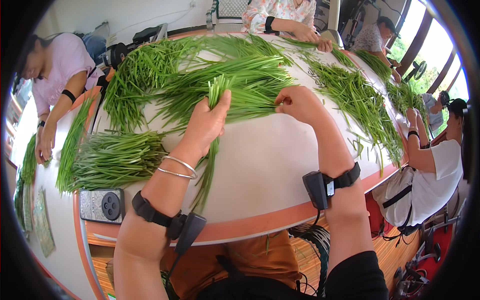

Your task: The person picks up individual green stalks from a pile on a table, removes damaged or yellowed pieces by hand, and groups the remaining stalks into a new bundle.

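My left hand [210, 123] is closed around a small bunch of garlic chives [216, 89]. The pale cut ends stick up above my thumb, and the leafy ends hang below the fist to the tabletop. My right hand [298, 107], fingers curled, is at the stem ends of a large loose pile of garlic chives [240, 80]. Its fingertips meet the edge of the pile, but whether they pinch a stem is too small to tell. A neater stack of chives [120, 159] lies left of my left forearm.
A patterned phone [101, 206] rests at the table's near-left corner. More chives [150, 67] cover the far left, and loose trimmings [363, 101] spread along the right. Several people work around the white table [258, 168] with its orange edge. Cabled black devices are strapped to both my forearms.
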`<action>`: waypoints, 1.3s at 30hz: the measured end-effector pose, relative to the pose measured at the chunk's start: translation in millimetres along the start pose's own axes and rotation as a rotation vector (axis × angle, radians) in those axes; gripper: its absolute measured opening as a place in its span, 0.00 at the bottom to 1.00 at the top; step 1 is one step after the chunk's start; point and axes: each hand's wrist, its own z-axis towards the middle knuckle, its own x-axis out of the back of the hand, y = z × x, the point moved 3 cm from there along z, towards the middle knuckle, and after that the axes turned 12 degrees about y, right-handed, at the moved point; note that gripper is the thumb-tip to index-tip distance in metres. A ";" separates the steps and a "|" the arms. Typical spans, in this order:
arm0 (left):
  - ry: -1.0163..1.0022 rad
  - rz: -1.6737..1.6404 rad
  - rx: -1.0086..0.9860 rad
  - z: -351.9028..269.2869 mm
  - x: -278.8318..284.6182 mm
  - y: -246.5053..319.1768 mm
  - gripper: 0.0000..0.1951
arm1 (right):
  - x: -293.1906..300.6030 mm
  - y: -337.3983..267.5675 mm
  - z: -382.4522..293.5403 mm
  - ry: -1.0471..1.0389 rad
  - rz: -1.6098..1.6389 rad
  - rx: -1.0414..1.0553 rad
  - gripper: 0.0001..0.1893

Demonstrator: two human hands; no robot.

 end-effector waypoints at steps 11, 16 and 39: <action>0.034 0.056 -0.065 0.5 -1.1 0.9 0.19 | 17.0 27.5 -0.8 -0.106 -0.047 -0.007 0.10; -0.027 0.083 -0.045 -0.7 -2.7 -1.9 0.18 | 6.9 28.9 -0.7 -0.372 -0.151 0.007 0.08; 0.027 0.106 -0.124 7.6 5.7 -13.8 0.18 | 18.6 14.9 16.9 0.236 1.471 -0.222 0.09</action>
